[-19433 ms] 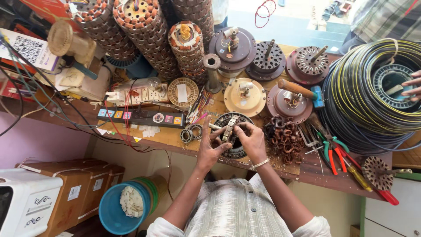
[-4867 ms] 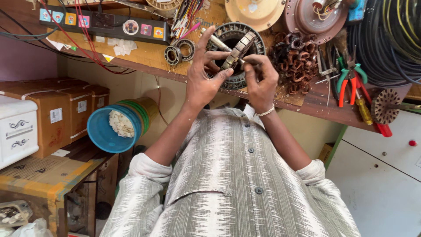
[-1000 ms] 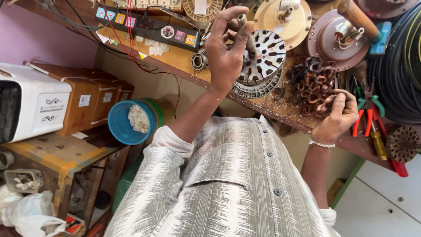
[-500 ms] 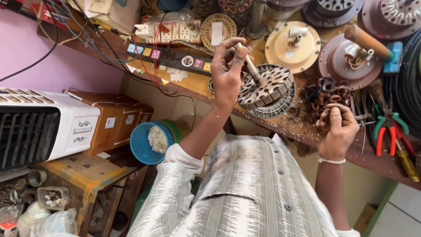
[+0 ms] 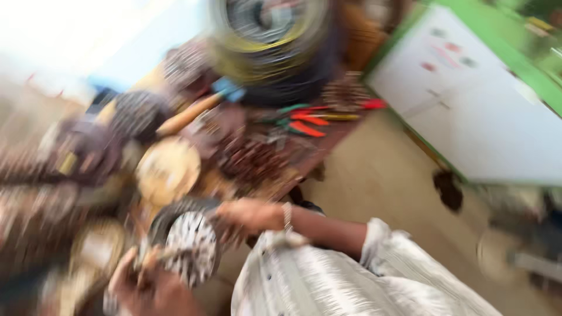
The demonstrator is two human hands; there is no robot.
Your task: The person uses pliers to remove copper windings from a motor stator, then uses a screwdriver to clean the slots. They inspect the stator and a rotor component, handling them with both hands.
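The whole view is smeared by motion. A round slotted metal stator [image 5: 190, 246] lies at the workbench's near edge. My left hand [image 5: 149, 287] is at the bottom left, curled around a thin rod-like tool [image 5: 157, 256] that touches the stator's left side. My right hand [image 5: 252, 215], with a bracelet on the wrist, rests against the stator's right rim; the blur hides its fingers. My striped shirt fills the lower middle.
On the bench are a pile of copper windings [image 5: 257, 158], a cream round disc [image 5: 168, 169], a wooden-handled hammer [image 5: 187, 116], red and green pliers [image 5: 304, 120] and a big wire coil [image 5: 269, 41]. A white, green-edged cabinet [image 5: 486, 117] stands at the right.
The camera has swung sharply and the picture has blurred. My right hand has left the copper windings and come over to the stator's rim. My left hand stays at the stator with the tool.
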